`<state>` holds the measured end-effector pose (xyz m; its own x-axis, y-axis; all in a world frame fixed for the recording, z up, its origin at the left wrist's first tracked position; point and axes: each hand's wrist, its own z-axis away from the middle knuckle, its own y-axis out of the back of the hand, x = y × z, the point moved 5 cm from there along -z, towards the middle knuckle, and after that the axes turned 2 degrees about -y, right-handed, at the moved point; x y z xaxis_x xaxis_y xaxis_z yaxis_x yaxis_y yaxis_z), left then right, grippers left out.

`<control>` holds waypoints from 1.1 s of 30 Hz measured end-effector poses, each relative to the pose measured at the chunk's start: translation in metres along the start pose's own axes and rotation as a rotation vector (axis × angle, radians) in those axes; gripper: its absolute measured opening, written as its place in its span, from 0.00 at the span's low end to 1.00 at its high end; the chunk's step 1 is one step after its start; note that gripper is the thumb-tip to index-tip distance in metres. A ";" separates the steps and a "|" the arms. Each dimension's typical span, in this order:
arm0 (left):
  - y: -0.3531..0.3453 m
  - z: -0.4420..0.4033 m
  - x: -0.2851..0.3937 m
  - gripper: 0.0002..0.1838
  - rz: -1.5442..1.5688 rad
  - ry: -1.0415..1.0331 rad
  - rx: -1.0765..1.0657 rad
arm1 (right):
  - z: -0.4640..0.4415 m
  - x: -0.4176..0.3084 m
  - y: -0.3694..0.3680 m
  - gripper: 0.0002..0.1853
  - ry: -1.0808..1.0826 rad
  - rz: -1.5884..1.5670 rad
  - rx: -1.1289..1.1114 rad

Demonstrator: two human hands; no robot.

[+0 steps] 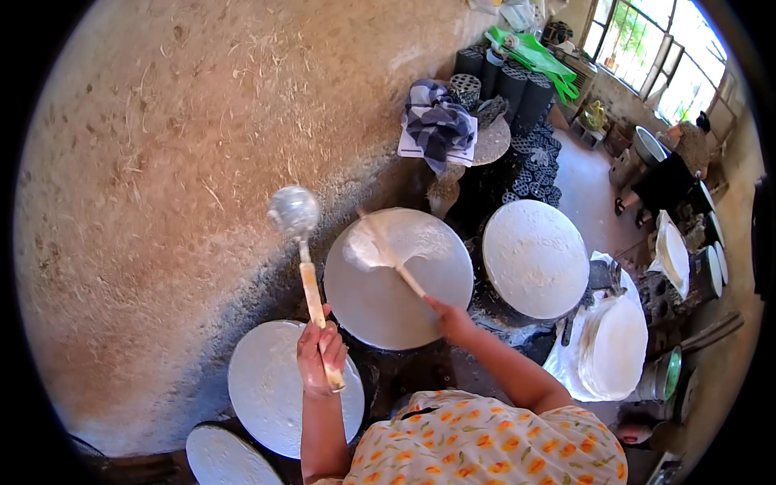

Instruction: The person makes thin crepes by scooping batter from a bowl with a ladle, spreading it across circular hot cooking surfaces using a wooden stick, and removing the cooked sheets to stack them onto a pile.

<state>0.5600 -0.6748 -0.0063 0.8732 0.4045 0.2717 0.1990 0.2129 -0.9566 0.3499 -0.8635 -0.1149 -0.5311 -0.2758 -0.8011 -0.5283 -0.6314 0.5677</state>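
My left hand is closed round the wooden handle of a metal ladle, whose bowl is raised over the left side, against the mud wall behind. My right hand grips a wooden spreader. The spreader's far end, blurred by motion, lies over a round griddle in the middle. White batter covers part of that griddle's upper half, and the lower part looks grey. A round white-topped griddle is below and left of my left hand.
Another white-covered griddle stands to the right, beside a stack of white rounds on plastic. Black briquettes and a checked cloth are behind. A person stands at the far right. The mud wall bounds the left.
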 end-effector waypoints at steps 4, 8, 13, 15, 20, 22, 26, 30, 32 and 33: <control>-0.004 0.004 0.006 0.18 -0.462 -0.207 0.132 | 0.035 -0.018 0.000 0.33 0.236 0.081 -0.047; 0.004 0.010 0.005 0.16 -0.635 -0.217 0.210 | 0.044 -0.010 0.034 0.31 0.056 0.038 -0.132; 0.010 0.021 -0.001 0.15 -0.658 -0.232 0.227 | -0.026 0.001 0.048 0.32 0.075 -0.057 0.191; 0.012 0.028 -0.001 0.15 -0.662 -0.228 0.264 | -0.041 -0.001 0.029 0.32 0.035 -0.063 -0.035; 0.017 0.047 0.002 0.15 -0.668 -0.262 0.348 | 0.018 -0.029 0.032 0.31 0.117 0.003 -0.323; 0.019 0.052 0.001 0.15 -0.676 -0.274 0.359 | 0.030 -0.006 0.042 0.30 -0.106 0.078 -0.486; 0.014 0.054 -0.007 0.15 -0.691 -0.286 0.375 | -0.019 0.014 0.062 0.28 0.145 0.081 -0.081; 0.007 0.058 -0.014 0.15 -0.697 -0.303 0.418 | -0.056 -0.006 0.048 0.28 0.156 -0.117 -0.160; 0.005 0.067 -0.013 0.15 -0.695 -0.322 0.449 | -0.042 -0.008 0.036 0.30 0.248 -0.073 -0.383; 0.005 0.071 -0.012 0.15 -0.685 -0.338 0.468 | -0.032 -0.011 0.046 0.30 0.251 -0.074 -0.388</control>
<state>0.5186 -0.6155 -0.0066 0.4373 0.2801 0.8546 0.3617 0.8152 -0.4523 0.3527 -0.9131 -0.0865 -0.2994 -0.3562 -0.8851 -0.2469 -0.8672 0.4325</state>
